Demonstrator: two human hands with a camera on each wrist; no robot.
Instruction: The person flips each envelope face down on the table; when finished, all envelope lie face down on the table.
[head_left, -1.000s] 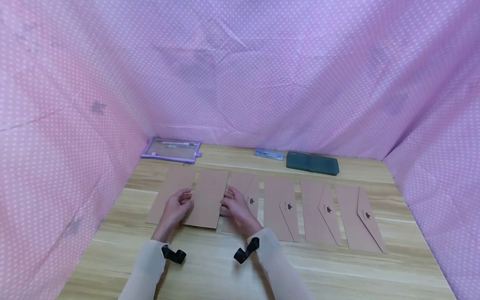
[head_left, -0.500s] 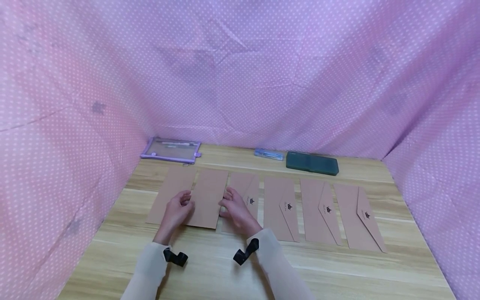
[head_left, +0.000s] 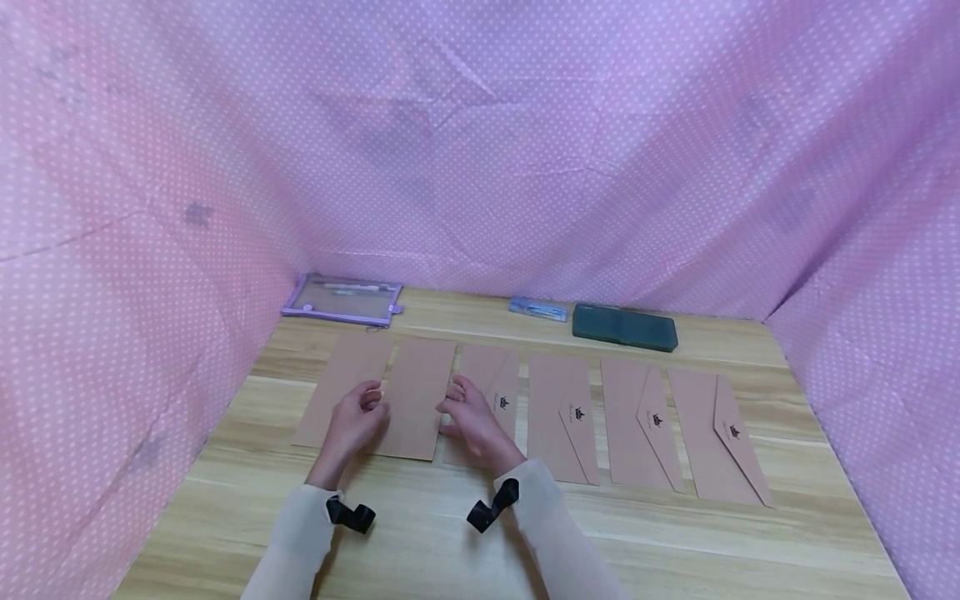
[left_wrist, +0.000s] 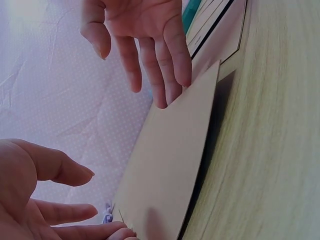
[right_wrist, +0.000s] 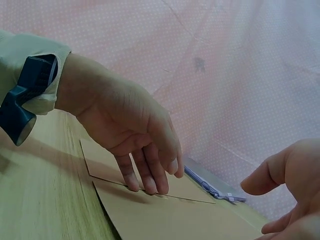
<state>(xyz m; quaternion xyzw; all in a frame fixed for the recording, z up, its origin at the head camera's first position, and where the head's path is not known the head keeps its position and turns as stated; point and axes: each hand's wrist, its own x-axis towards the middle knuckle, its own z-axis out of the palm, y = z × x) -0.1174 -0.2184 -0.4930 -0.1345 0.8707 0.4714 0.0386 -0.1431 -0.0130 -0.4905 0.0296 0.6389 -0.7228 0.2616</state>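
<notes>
A plain brown envelope [head_left: 416, 400] lies between the two hands in the head view, second from the left in a row. At its left long edge, the left hand [head_left: 352, 421] has its fingertips down by the border with the leftmost envelope [right_wrist: 100, 160]; its thumb stands away from the paper. Along the opposite edge is the right hand [head_left: 472, 417], its fingers extended at the paper in the left wrist view and the thumb raised. That view also shows the envelope's near edge tilted slightly off the table, with a dark shadow under it.
Several flap-side envelopes with crown prints, such as this one [head_left: 562, 417], continue rightward. Behind the row are a purple-edged zip pouch [head_left: 341, 317], a small blue packet [head_left: 537, 309] and a dark green case [head_left: 625, 327]. Pink dotted cloth [head_left: 480, 167] surrounds the wooden table [head_left: 420, 533].
The near edge of the envelope between the hands has sunk slightly, and the shadow beneath it has thinned. Both hands have hardly moved.
</notes>
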